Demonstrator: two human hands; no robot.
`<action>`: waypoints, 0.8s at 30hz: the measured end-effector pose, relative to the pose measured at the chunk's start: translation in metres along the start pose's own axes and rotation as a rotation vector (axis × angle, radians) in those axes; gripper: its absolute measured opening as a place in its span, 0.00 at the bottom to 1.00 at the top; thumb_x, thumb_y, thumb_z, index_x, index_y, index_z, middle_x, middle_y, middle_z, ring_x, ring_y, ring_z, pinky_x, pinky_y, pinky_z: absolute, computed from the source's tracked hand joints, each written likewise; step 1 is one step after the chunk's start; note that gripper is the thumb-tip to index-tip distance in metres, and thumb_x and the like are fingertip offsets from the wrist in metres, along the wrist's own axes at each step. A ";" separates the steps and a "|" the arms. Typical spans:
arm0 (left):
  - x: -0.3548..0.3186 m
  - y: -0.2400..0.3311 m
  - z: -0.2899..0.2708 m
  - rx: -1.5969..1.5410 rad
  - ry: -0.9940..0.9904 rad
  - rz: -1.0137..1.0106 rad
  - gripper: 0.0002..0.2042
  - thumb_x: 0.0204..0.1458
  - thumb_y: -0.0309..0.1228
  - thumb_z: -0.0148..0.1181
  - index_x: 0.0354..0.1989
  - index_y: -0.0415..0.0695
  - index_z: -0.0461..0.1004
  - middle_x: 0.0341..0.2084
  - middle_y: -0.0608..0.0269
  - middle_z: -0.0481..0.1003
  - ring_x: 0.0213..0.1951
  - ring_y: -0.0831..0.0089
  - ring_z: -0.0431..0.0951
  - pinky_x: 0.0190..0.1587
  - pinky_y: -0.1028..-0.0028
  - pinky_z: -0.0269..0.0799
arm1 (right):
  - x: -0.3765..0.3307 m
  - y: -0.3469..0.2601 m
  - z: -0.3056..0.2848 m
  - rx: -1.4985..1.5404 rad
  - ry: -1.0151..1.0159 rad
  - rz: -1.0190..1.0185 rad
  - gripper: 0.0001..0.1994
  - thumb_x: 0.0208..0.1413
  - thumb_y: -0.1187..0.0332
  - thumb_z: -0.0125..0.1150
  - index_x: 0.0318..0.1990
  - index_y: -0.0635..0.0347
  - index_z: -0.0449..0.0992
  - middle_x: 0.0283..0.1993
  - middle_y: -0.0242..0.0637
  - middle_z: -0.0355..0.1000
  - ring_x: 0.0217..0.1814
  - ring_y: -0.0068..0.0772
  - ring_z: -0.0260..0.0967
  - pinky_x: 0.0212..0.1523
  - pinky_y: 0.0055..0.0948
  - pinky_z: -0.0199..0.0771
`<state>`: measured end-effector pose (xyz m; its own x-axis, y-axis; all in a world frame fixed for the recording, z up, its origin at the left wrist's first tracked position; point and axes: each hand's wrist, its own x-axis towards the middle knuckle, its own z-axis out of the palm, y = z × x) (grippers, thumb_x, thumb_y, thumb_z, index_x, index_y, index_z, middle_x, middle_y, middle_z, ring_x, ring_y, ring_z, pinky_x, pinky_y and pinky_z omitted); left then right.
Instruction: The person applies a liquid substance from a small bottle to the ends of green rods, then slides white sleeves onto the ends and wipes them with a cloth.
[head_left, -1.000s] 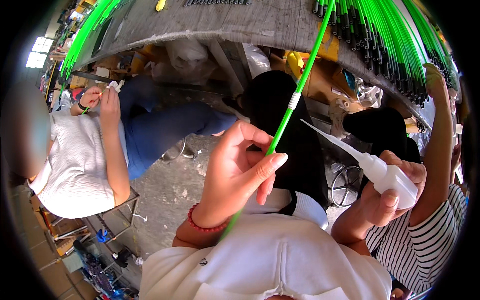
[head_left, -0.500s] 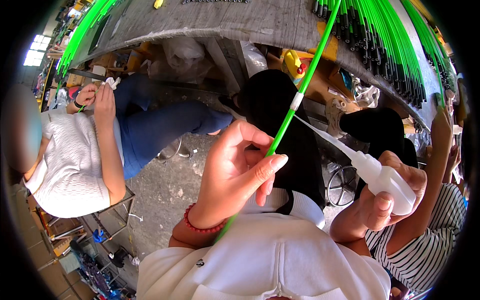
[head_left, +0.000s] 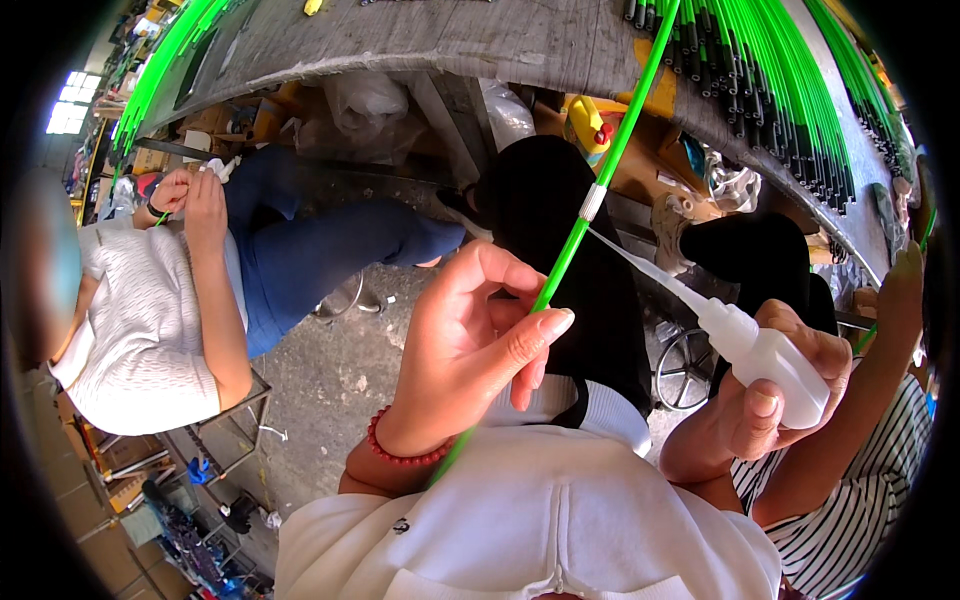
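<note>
Between the thumb and fingers of my left hand is a thin green rod, slanting up to the right toward the workbench. A silver metal sleeve sits around the rod above my grip. My right hand is closed around a small white squeeze bottle. The bottle's long thin nozzle points up and left, its tip at or very close to the rod just below the sleeve. Whether any liquid comes out is too small to tell.
Ahead is a grey workbench with many black-tipped green rods on its right. A seated person works on the left; another in stripes is close on my right. Under the bench stands a yellow bottle.
My hands, the rod and the squeeze bottle stay almost still. The person on the right has lowered an arm from the bench edge and now has a green rod near the hand.
</note>
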<state>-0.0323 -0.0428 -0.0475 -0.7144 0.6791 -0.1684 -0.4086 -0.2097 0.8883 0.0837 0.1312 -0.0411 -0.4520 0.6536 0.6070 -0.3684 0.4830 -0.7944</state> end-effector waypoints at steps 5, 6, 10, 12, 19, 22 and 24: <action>0.000 -0.001 0.000 -0.016 -0.002 -0.006 0.09 0.51 0.19 0.57 0.34 0.37 0.60 0.20 0.64 0.67 0.16 0.83 0.69 0.12 0.84 0.62 | 0.001 0.002 -0.002 0.015 -0.012 -0.029 0.25 0.39 0.55 0.72 0.33 0.66 0.66 0.22 0.37 0.68 0.16 0.21 0.56 0.17 0.20 0.51; 0.000 -0.002 0.000 -0.024 -0.001 -0.005 0.09 0.51 0.19 0.57 0.34 0.37 0.61 0.20 0.63 0.68 0.16 0.82 0.69 0.12 0.84 0.62 | 0.001 0.003 -0.002 0.018 -0.015 -0.032 0.25 0.39 0.55 0.72 0.33 0.66 0.66 0.22 0.37 0.67 0.16 0.21 0.56 0.17 0.20 0.51; 0.000 -0.001 0.001 -0.041 -0.001 -0.016 0.08 0.51 0.19 0.56 0.34 0.37 0.62 0.21 0.63 0.68 0.16 0.82 0.69 0.12 0.84 0.62 | 0.000 0.005 -0.003 0.012 -0.028 -0.054 0.25 0.39 0.55 0.72 0.33 0.67 0.66 0.22 0.36 0.67 0.16 0.20 0.56 0.17 0.20 0.51; -0.001 -0.003 -0.001 -0.045 -0.016 -0.035 0.07 0.52 0.21 0.56 0.34 0.36 0.63 0.21 0.63 0.68 0.16 0.82 0.69 0.12 0.83 0.62 | 0.000 0.006 -0.004 -0.008 -0.026 -0.049 0.26 0.40 0.54 0.71 0.33 0.66 0.66 0.21 0.36 0.66 0.16 0.20 0.55 0.17 0.20 0.51; -0.001 -0.002 -0.004 -0.116 -0.065 -0.088 0.07 0.57 0.26 0.51 0.37 0.34 0.68 0.21 0.63 0.69 0.15 0.82 0.68 0.13 0.83 0.62 | -0.001 0.006 -0.003 -0.019 -0.005 -0.015 0.26 0.41 0.51 0.70 0.33 0.63 0.66 0.20 0.34 0.65 0.16 0.20 0.55 0.17 0.20 0.50; -0.002 -0.003 0.003 -0.108 -0.009 -0.078 0.10 0.56 0.31 0.51 0.34 0.33 0.68 0.22 0.61 0.69 0.11 0.84 0.61 0.09 0.85 0.54 | -0.002 0.006 -0.003 -0.027 -0.003 0.014 0.26 0.40 0.50 0.71 0.33 0.63 0.66 0.19 0.33 0.64 0.16 0.19 0.55 0.17 0.20 0.50; -0.002 -0.002 0.000 -0.115 -0.028 -0.133 0.10 0.56 0.30 0.52 0.35 0.33 0.67 0.22 0.61 0.69 0.11 0.86 0.60 0.09 0.86 0.52 | -0.003 0.006 -0.004 -0.016 0.007 0.042 0.27 0.39 0.50 0.71 0.33 0.63 0.65 0.19 0.32 0.63 0.16 0.19 0.55 0.17 0.20 0.50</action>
<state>-0.0305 -0.0437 -0.0492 -0.6343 0.7251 -0.2680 -0.5623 -0.1948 0.8037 0.0861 0.1342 -0.0481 -0.4612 0.6771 0.5734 -0.3361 0.4647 -0.8192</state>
